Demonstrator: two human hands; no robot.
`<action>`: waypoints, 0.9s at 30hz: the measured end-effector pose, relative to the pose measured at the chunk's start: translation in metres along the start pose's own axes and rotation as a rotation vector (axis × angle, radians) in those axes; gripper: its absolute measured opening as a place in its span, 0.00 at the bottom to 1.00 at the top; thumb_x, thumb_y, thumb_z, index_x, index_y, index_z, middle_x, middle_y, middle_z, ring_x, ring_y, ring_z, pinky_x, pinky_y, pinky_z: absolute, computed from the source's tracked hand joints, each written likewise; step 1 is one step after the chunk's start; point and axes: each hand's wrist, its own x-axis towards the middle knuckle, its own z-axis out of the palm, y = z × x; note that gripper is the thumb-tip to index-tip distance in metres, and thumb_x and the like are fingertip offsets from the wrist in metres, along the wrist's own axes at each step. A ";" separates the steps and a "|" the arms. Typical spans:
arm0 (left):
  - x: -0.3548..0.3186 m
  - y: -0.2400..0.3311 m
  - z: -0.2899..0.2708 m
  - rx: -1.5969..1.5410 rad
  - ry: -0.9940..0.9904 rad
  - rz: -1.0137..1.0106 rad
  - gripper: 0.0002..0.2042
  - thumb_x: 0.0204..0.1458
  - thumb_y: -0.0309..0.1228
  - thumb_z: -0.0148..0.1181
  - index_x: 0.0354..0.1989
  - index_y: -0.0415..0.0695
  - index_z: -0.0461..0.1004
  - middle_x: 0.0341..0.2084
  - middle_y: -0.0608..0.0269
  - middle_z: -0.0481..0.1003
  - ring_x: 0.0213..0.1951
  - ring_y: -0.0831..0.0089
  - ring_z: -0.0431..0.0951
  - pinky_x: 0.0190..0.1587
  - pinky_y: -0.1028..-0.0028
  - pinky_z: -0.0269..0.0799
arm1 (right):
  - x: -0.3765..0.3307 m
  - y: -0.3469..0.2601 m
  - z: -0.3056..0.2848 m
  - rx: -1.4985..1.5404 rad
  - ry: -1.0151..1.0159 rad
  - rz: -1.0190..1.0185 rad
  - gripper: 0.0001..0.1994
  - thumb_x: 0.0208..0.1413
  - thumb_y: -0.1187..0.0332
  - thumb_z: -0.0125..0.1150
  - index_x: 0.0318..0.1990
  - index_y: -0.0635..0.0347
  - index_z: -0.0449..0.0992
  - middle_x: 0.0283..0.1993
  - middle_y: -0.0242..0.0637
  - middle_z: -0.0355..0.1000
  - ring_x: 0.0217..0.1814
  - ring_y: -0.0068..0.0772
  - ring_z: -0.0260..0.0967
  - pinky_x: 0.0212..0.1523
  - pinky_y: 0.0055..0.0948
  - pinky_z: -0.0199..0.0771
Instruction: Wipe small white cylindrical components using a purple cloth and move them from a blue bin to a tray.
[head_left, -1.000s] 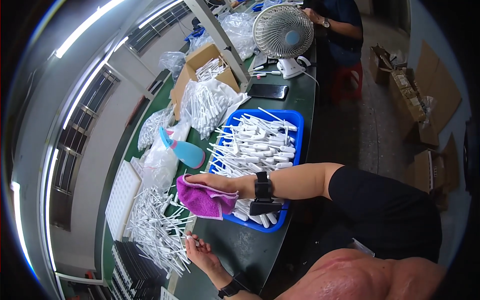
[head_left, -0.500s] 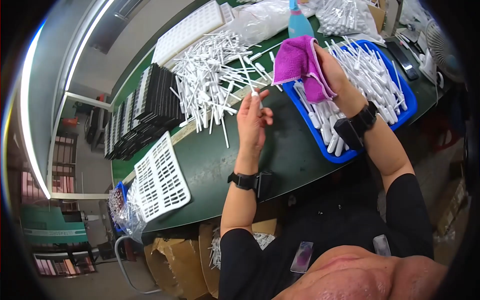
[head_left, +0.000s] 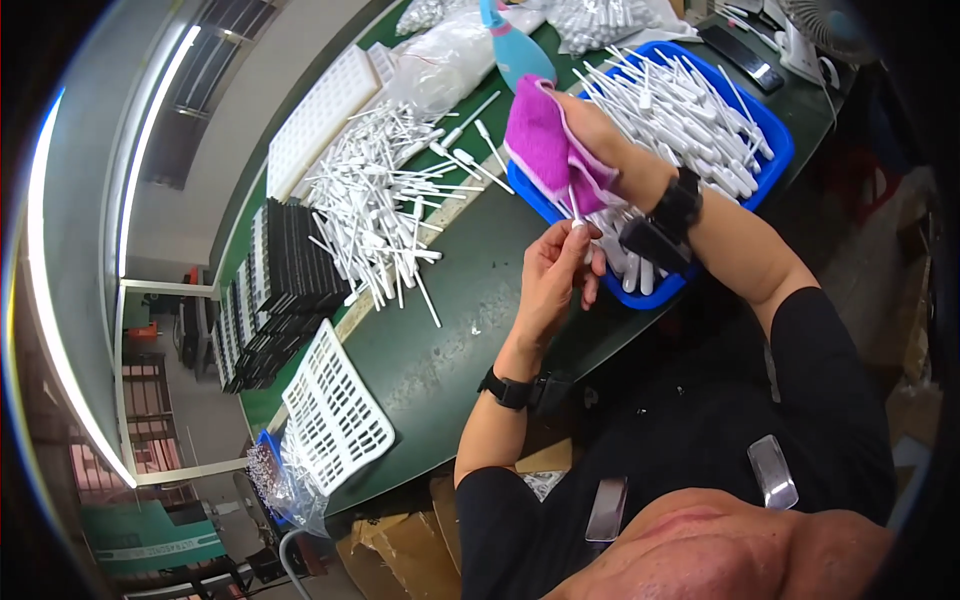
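Crowding the purple cloth (head_left: 540, 140) (bunched) are basket (head_left: 780, 145) and bottle (head_left: 521, 58).

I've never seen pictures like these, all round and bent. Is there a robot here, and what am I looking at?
No robot: this is a person working bare-handed. Every picture comes from one camera worn on the head, looking down; its wide fisheye lens makes straight edges look curved.

The left hand holds a thin white stick with a thicker end. The right hand grips a purple cloth, and the stick's thin part points up towards it.

On the dark green table is a blue tray filled with similar white pieces. To its left lie a loose pile of white sticks, a stack of black trays and a white slotted rack. A pale blue bottle is just beyond the cloth.
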 end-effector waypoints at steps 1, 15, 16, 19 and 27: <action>0.002 0.001 -0.001 -0.006 0.009 0.003 0.13 0.57 0.37 0.46 0.30 0.39 0.68 0.15 0.63 0.69 0.12 0.77 0.68 0.13 0.82 0.61 | 0.000 -0.007 0.001 0.180 -0.075 0.042 0.17 0.59 0.56 0.42 0.40 0.61 0.69 0.28 0.32 0.69 0.32 0.21 0.66 0.36 0.22 0.67; -0.004 0.040 -0.071 0.038 0.238 0.498 0.14 0.57 0.36 0.47 0.29 0.37 0.72 0.13 0.71 0.65 0.12 0.84 0.56 0.14 0.84 0.49 | -0.021 0.008 0.039 -0.541 -0.455 -0.100 0.16 0.59 0.60 0.41 0.36 0.66 0.68 0.31 0.38 0.68 0.32 0.24 0.61 0.37 0.26 0.62; 0.000 0.037 -0.057 0.041 0.337 0.474 0.13 0.57 0.35 0.47 0.30 0.37 0.72 0.12 0.73 0.62 0.12 0.86 0.55 0.15 0.85 0.46 | -0.027 0.011 0.036 -0.620 -0.650 -0.132 0.15 0.58 0.61 0.41 0.36 0.66 0.68 0.31 0.38 0.68 0.33 0.24 0.60 0.39 0.25 0.61; 0.007 0.031 -0.044 0.015 0.467 0.496 0.12 0.57 0.34 0.47 0.30 0.38 0.72 0.11 0.75 0.60 0.13 0.88 0.53 0.15 0.86 0.44 | -0.026 0.011 0.035 -0.464 -0.749 -0.022 0.15 0.58 0.61 0.42 0.34 0.67 0.68 0.29 0.36 0.67 0.33 0.25 0.60 0.39 0.25 0.60; 0.004 0.052 -0.043 -0.111 0.657 0.639 0.11 0.57 0.37 0.47 0.38 0.41 0.66 0.17 0.74 0.62 0.17 0.86 0.60 0.17 0.88 0.52 | -0.018 0.005 0.022 -0.597 -0.509 -0.253 0.15 0.59 0.61 0.41 0.35 0.64 0.69 0.30 0.40 0.69 0.29 0.31 0.64 0.33 0.27 0.63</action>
